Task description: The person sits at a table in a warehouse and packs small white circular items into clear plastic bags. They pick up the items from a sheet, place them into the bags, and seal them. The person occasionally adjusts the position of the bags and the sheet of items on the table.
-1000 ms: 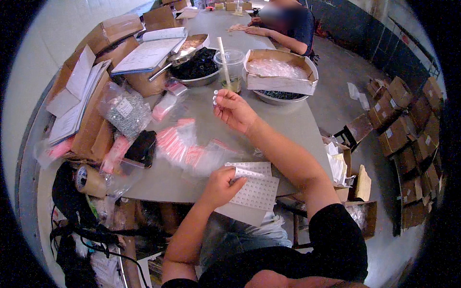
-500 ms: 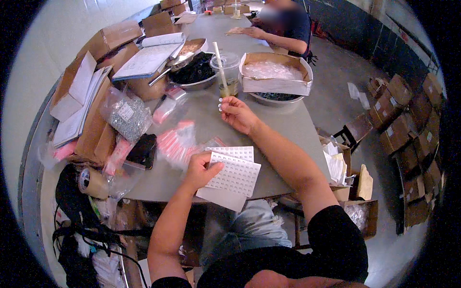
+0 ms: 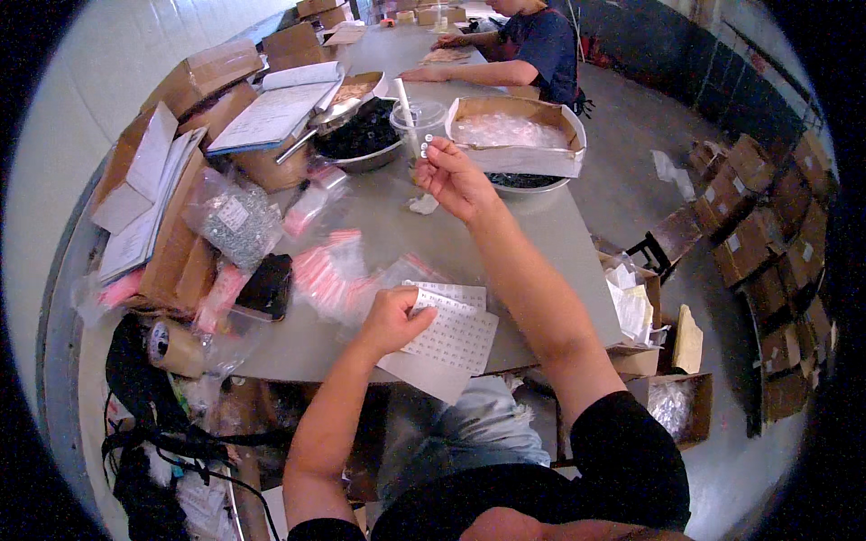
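Observation:
My left hand (image 3: 395, 320) pinches overlapping white sticker sheets (image 3: 458, 341) over the table's near edge, its thumb on top; rows of small printed marks cover them. My right hand (image 3: 458, 185) is raised farther forward with fingers curled. Several small round white stickers (image 3: 426, 146) show at its fingertips, in front of a clear plastic cup (image 3: 433, 114) with a straw, which the hand partly hides. Beside the left hand lie fanned small clear bags with pink-red edges (image 3: 329, 270). A crumpled whitish scrap (image 3: 422, 205) rests on the table below the right hand.
A white carton of clear plastic pieces (image 3: 510, 131) sits over a metal bowl, right of the cup. Left stand a bowl of black parts (image 3: 361, 135), a bag of metal pieces (image 3: 236, 216), a clipboard (image 3: 275, 113) and cartons. Another person (image 3: 541, 50) works at the far side.
My right hand has risen slightly, bringing the stickers up in front of the cup. My left hand and the sheets have shifted slightly right. The other person's arms have moved over the table.

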Demonstrator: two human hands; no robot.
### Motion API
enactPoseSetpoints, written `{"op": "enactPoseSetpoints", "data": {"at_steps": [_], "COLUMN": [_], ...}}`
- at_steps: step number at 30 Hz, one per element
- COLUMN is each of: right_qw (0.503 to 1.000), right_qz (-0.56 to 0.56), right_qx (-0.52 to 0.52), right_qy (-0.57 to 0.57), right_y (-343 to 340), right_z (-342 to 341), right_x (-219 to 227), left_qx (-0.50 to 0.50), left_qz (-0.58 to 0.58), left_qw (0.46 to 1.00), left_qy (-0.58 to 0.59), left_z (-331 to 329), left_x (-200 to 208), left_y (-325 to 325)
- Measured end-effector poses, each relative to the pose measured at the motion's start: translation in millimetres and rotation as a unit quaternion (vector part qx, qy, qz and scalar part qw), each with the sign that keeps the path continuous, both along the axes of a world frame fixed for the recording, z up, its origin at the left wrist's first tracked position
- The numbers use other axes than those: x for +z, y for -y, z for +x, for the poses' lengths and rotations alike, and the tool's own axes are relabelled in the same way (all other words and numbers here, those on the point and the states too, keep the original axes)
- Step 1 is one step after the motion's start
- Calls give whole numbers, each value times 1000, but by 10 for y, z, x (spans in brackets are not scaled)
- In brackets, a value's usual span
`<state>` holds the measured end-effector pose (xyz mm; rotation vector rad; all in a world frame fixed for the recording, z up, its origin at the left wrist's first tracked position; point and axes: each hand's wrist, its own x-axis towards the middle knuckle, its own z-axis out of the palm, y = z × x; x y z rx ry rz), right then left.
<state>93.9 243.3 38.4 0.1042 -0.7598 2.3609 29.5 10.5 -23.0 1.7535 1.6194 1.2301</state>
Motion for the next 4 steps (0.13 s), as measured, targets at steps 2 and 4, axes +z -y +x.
{"op": "enactPoseSetpoints", "data": {"at_steps": [2,4], "right_qw": [1000,1000], "right_qz": [15,21], "right_qx": [7,9], "right_qy": [-3,-2], "right_y": [-48,-86], "right_z": [38,55], "right_x": [-9,-28], "left_qx": [1,-3], "left_qz": [6,6], "left_qw": [1000,1000], "left_qy": [4,-1], "left_z": [22,26], "left_x": [47,82], "left_y": [13,19]}}
